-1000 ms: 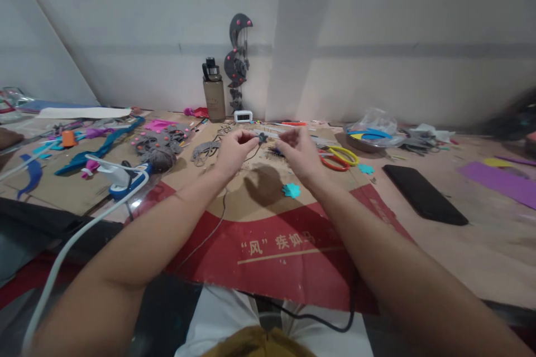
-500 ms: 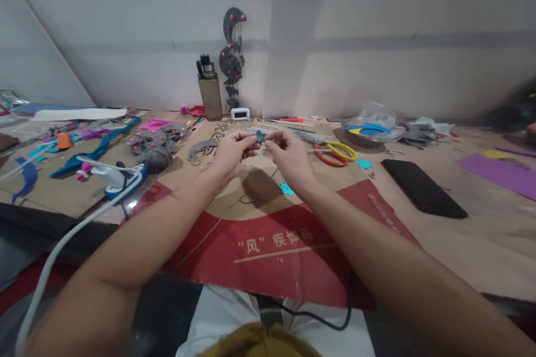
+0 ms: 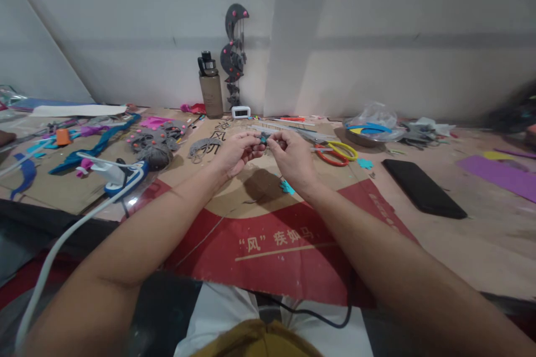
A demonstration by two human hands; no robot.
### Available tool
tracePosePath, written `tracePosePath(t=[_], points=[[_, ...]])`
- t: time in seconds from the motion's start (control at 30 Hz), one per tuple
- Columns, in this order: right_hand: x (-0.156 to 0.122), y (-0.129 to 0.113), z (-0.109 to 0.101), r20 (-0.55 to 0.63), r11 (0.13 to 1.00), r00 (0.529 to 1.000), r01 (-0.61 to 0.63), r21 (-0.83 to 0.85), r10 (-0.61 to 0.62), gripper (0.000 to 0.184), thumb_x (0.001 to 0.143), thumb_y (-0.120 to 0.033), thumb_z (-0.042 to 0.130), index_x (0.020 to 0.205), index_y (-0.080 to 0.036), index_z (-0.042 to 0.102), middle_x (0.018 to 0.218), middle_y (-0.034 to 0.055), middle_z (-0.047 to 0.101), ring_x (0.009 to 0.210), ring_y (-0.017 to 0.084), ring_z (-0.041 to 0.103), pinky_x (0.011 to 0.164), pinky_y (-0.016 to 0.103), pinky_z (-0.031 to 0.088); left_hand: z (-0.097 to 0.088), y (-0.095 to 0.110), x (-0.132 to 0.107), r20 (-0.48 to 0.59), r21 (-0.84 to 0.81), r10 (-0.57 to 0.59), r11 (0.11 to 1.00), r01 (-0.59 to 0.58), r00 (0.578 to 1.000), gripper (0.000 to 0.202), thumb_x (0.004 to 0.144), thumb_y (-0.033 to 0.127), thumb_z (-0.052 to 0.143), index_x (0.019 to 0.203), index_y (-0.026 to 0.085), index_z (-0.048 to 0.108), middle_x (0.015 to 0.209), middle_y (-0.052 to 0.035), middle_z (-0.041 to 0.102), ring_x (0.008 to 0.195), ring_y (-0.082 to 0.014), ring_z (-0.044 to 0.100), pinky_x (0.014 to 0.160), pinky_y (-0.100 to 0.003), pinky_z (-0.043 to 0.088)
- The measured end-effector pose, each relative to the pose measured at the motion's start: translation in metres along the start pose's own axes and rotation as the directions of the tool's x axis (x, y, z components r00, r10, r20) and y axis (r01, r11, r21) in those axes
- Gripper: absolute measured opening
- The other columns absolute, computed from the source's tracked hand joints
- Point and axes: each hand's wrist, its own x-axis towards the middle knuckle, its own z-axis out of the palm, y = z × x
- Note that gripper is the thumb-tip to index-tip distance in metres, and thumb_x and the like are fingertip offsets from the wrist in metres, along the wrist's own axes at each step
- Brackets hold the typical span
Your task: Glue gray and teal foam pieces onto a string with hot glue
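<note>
Over the middle of the cardboard, my left hand (image 3: pixel 239 152) and my right hand (image 3: pixel 292 157) meet fingertip to fingertip. Both are closed in a pinch on a small grey and teal piece (image 3: pixel 263 137), mostly covered by the fingers, so its exact kind is unclear. Below the right hand a turquoise flower-shaped cutout (image 3: pixel 287 187) lies on the cardboard (image 3: pixel 268 206). Just right of that hand are scissors with red and yellow handles (image 3: pixel 333 154). A grey felt piece with cord (image 3: pixel 204 148) lies left of the left hand.
A blue and white iron-like tool (image 3: pixel 125 178) with a pale cable stands at left, near grey felt pieces (image 3: pixel 157 142). Behind are a bottle (image 3: pixel 211 92), a small clock (image 3: pixel 240 112) and a hanging moon ornament (image 3: pixel 233 58). Right lie a bowl (image 3: pixel 368 136) and a black phone (image 3: pixel 422 188).
Both hands stay together over the cardboard while the fingers shift slightly around the small piece. The view has tilted a little; the other things keep their places.
</note>
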Motion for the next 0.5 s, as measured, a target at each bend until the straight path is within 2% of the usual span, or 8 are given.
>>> tracePosePath(t=[0.23, 0.37, 0.5], points=[[0.0004, -0.0012, -0.0013, 0.006, 0.998, 1.000, 0.017, -0.061, -0.016, 0.018, 0.082, -0.029, 0.047, 0.072, -0.019, 0.057, 0.070, 0.0027, 0.053, 0.067, 0.015, 0.046, 0.064, 0.028, 0.034, 0.0048, 0.0039, -0.0046, 0.025, 0.020, -0.036, 0.999, 0.036, 0.999, 0.019, 0.063, 0.004, 0.058, 0.081, 0.012, 0.057, 0.065, -0.0008, 0.060, 0.059, -0.0076, 0.058, 0.060, -0.021, 0.049], [0.0001, -0.0035, -0.0030, 0.027, 0.997, 1.000, 0.015, -0.073, -0.013, 0.019, 0.082, -0.030, 0.046, 0.070, -0.019, 0.055, 0.071, 0.0031, 0.053, 0.067, 0.015, 0.045, 0.064, 0.028, 0.033, 0.0036, 0.0028, -0.0037, 0.069, 0.052, -0.021, 0.998, 0.017, 0.997, 0.016, 0.065, 0.008, 0.061, 0.080, 0.012, 0.057, 0.067, -0.0009, 0.060, 0.059, -0.0072, 0.057, 0.059, -0.021, 0.048], [0.0002, -0.0039, -0.0037, 0.038, 0.995, 0.999, 0.014, -0.098, -0.011, 0.020, 0.083, -0.030, 0.045, 0.069, -0.019, 0.054, 0.073, 0.0032, 0.052, 0.068, 0.015, 0.045, 0.064, 0.028, 0.032, 0.0020, 0.0011, -0.0018, 0.094, 0.068, -0.011, 0.998, 0.004, 0.995, 0.019, 0.062, 0.004, 0.057, 0.080, 0.012, 0.057, 0.070, -0.0012, 0.061, 0.062, -0.0084, 0.059, 0.062, -0.023, 0.047]])
